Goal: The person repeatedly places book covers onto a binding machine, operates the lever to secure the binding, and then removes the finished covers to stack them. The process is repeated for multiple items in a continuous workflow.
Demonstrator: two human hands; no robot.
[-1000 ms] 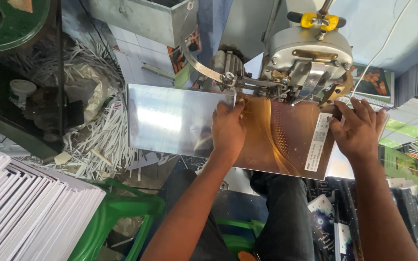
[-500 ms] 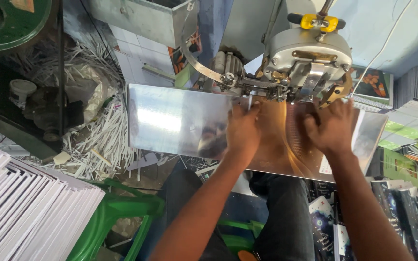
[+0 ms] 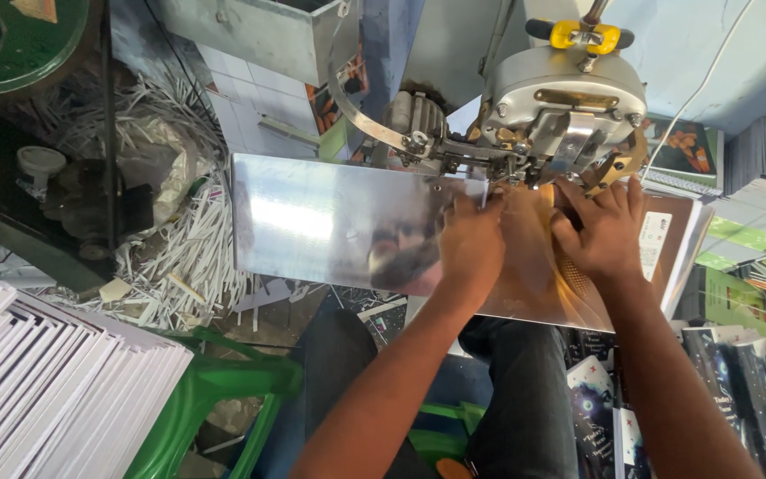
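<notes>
Both forearms reach forward and up from the lower edge, wrists bent so the palms face down. The left hand (image 3: 470, 241) lies flat with fingers together on a brown booklet cover (image 3: 529, 266), which rests on the shiny metal tabletop (image 3: 312, 222) under the stitching machine head (image 3: 565, 106). The right hand (image 3: 603, 231) presses beside it, fingers spread near the machine's foot. Compared with half a second ago, both hands sit closer together and the cover has shifted right. Neither hand grips anything.
</notes>
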